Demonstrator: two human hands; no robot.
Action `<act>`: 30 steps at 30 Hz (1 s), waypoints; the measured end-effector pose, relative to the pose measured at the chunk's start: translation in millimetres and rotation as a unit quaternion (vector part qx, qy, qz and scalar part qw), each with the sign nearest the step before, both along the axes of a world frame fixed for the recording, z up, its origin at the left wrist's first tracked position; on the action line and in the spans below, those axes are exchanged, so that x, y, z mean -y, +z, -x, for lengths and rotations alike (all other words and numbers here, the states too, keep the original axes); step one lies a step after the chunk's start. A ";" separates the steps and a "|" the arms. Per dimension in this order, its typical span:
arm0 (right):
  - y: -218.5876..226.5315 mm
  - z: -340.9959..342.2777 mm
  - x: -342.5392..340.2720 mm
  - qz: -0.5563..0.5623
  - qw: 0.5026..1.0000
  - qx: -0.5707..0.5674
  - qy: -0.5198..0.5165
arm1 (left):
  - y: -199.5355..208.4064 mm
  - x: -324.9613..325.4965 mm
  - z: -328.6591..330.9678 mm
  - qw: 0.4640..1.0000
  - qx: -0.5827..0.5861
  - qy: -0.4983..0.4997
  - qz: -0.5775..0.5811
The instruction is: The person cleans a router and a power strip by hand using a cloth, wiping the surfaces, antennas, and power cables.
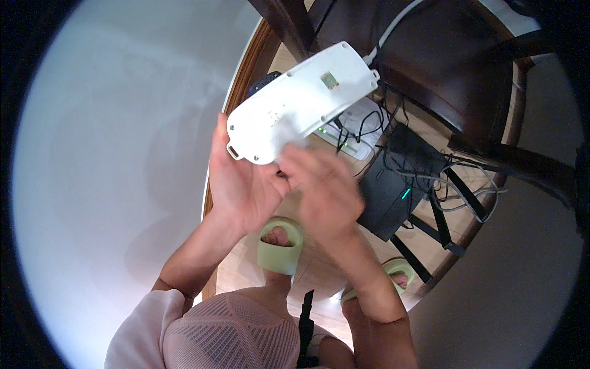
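Note:
A white power strip (301, 101) is held up with its screwed back face toward me, its cord running off the far right end. My left hand (236, 190) grips the near end from the left and beneath, thumb and fingers partly hidden by the strip. A black plug or adapter (265, 82) sticks out past the strip's far left side. My right hand (326, 190) is smeared by motion at the near right edge of the strip, close to my left fingertips. Whether it touches the strip or holds anything cannot be made out.
Beyond the strip stands a dark brown chair (430, 67). Below lie a white box with green lights (359, 147), a black router (387, 200) with several antennas, and tangled cables (424, 178). A pale wall (123, 154) rises at left. Green slippers (279, 255) are on my feet.

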State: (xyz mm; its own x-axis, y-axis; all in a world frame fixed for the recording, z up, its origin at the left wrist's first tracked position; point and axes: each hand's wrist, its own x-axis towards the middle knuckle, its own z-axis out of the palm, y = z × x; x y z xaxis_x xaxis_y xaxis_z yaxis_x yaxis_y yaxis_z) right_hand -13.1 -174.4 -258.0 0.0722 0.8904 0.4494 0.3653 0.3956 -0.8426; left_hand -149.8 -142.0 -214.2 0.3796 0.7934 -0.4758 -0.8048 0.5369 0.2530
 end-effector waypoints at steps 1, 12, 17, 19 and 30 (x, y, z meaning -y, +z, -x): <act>1.3 1.2 2.4 -0.025 0.997 -0.015 0.065 | 9.5 -4.9 -15.9 0.992 -0.099 0.056 0.052; 8.6 -11.6 -21.5 -0.023 0.999 0.018 -0.030 | -15.4 23.5 -18.6 0.939 -0.330 0.049 -0.086; 13.0 -12.4 -33.9 -0.073 0.997 0.001 0.020 | -10.4 20.5 -18.3 0.949 -0.295 0.044 -0.106; 15.2 -27.4 -56.0 -0.043 0.995 0.077 -0.050 | -9.0 24.4 -15.1 0.940 -0.321 0.034 -0.112; 43.7 -55.1 -22.4 0.118 0.992 -0.021 -0.037 | 2.4 34.8 -43.5 0.881 -0.419 0.027 -0.219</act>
